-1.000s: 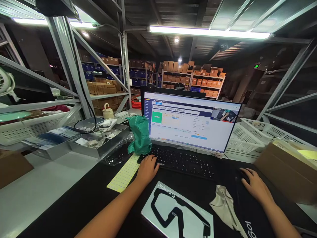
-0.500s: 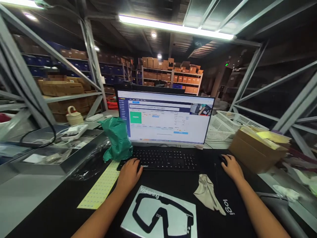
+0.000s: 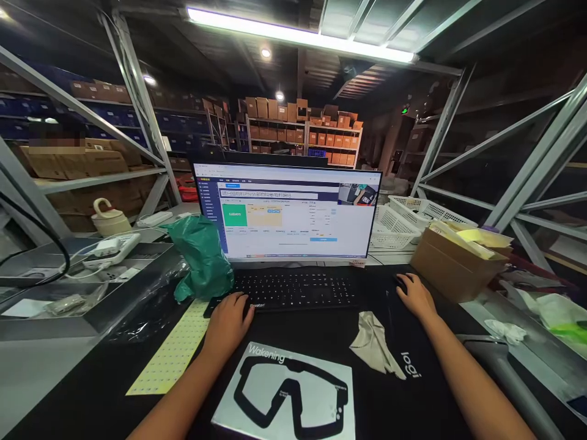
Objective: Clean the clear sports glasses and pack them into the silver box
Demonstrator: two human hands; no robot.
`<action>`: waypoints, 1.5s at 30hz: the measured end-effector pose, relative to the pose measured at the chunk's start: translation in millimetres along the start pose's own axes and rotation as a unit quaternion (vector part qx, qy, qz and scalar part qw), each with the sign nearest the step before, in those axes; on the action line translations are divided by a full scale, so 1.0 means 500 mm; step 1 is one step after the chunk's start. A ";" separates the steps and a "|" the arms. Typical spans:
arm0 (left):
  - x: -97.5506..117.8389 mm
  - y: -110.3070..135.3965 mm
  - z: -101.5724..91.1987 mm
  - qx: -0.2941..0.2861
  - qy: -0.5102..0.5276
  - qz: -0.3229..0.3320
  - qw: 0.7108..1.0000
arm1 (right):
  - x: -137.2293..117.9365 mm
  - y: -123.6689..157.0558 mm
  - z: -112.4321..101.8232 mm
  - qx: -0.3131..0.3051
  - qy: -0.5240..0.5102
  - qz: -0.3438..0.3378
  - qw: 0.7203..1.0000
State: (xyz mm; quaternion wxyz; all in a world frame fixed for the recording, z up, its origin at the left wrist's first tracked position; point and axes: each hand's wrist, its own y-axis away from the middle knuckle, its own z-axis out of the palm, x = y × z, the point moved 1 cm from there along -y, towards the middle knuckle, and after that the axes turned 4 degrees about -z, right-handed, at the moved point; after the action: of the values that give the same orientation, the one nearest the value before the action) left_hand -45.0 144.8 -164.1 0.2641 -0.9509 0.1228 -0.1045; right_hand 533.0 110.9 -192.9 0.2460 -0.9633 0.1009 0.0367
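My left hand (image 3: 229, 322) rests on the lower left corner of a black keyboard (image 3: 298, 292), fingers stretched over the keys and holding nothing. Out to the right, my right hand (image 3: 418, 298) is curled over a dark computer mouse (image 3: 400, 282), mostly hidden under the fingers. Behind the keyboard stands a lit monitor (image 3: 293, 244) with a green square on its page. Between my forearms lies a flat white box (image 3: 316, 403) printed with "Wakening" and a black goggle-shaped frame. A crumpled pale cloth (image 3: 372, 342) is on the black desk mat (image 3: 389, 397).
A green plastic bag (image 3: 202, 260) and a yellow label sheet (image 3: 167, 351) lie left of the keyboard. Grey trays (image 3: 68, 324) hold small items further left. At right are an open cardboard box (image 3: 454, 269), white baskets (image 3: 392, 226) and a grey handled device (image 3: 499, 373).
The camera view has turned slightly right, so everything sits further left. On the monitor, a beige panel now shows beside the green square, with larger text above. Both hands stay in place.
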 end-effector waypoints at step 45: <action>-0.022 0.033 -0.102 -0.002 0.134 0.076 0.988 | -0.041 0.006 -0.050 -0.017 -0.005 0.023 1.000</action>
State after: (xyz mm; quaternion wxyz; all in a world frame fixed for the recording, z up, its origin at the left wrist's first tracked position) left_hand -72.0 110.2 -131.3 0.2502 -0.9169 0.2288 -0.2105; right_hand 512.7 100.1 -169.8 0.2291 -0.9647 0.1208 0.0484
